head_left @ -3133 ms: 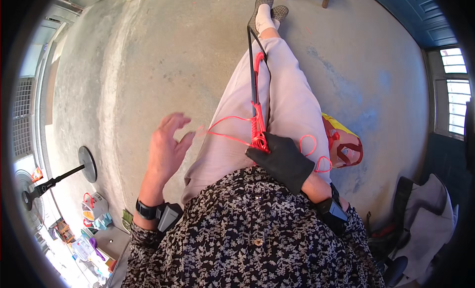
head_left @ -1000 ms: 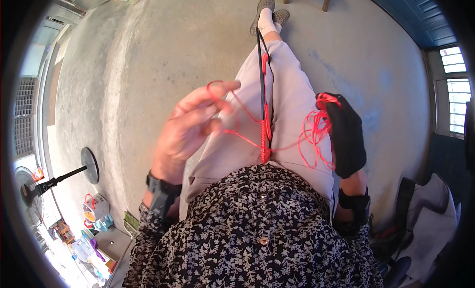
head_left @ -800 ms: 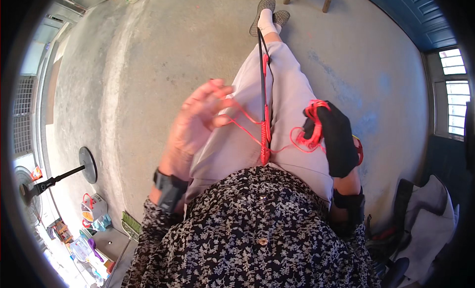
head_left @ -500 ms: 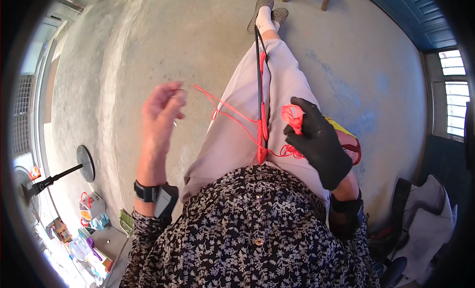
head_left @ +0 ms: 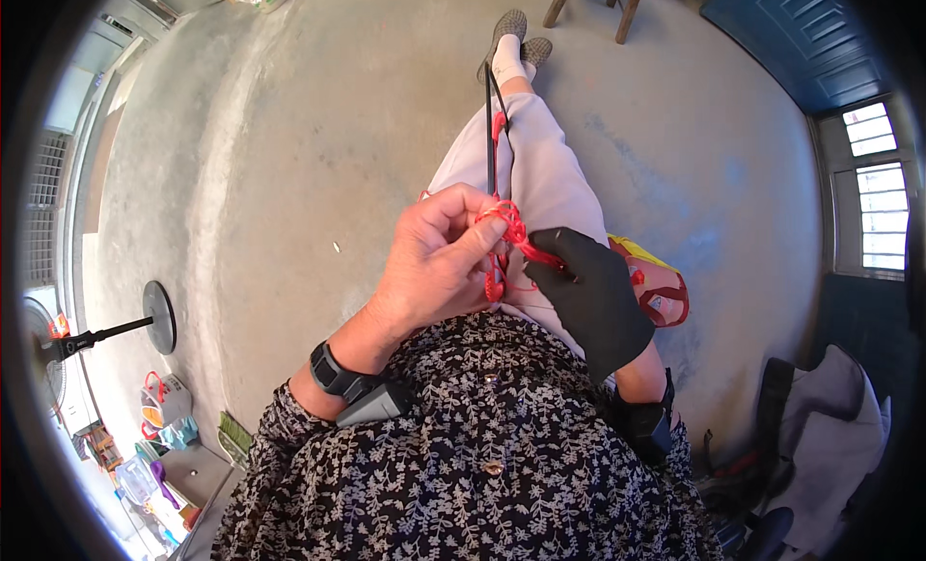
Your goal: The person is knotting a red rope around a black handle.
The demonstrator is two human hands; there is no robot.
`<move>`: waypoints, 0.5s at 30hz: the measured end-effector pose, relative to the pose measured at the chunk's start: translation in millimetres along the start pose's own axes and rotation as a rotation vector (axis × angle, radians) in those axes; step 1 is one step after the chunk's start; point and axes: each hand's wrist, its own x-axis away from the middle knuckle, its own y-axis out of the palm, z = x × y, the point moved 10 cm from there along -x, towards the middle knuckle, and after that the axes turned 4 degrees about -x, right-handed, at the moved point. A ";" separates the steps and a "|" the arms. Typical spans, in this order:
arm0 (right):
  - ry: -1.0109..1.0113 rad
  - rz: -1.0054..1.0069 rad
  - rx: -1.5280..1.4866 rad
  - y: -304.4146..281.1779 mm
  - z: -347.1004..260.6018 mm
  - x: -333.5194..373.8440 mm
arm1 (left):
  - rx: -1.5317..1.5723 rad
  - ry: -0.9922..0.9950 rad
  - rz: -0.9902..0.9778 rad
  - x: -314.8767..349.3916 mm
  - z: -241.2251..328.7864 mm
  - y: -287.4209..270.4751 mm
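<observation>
A tangled bundle of red cord (head_left: 508, 217) is between my hands, above my lap. My bare left hand (head_left: 446, 247) pinches its upper left side between thumb and fingers. From the right, my black-gloved right hand (head_left: 593, 296) grips the lower end of the same bundle. Behind them a black strap (head_left: 491, 141) runs down from near my feet along my legs. At its near end hangs a braided red piece (head_left: 496, 286), partly hidden by my left hand.
A red and yellow bag (head_left: 661, 291) lies by my right thigh. To the left stand a black round-based stand (head_left: 159, 317) and a white bucket (head_left: 167, 399). Grey cloth (head_left: 830, 436) drapes at the right, and a wooden stool (head_left: 632, 1) is beyond my feet.
My left hand has come right and taken hold of the red cord bundle, which my right hand held alone. The loose red strands no longer stretch out to the left.
</observation>
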 end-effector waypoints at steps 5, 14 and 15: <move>0.244 -0.034 -0.318 -7.4 22.6 6.5 | -0.008 0.070 0.090 5.9 3.5 -13.2; 0.263 0.174 -1.156 -41.8 23.8 6.5 | -0.337 -0.183 -0.318 3.3 -25.7 53.1; 0.196 0.237 -1.260 -53.9 30.3 2.8 | -0.438 -0.198 -0.344 3.0 -25.7 54.4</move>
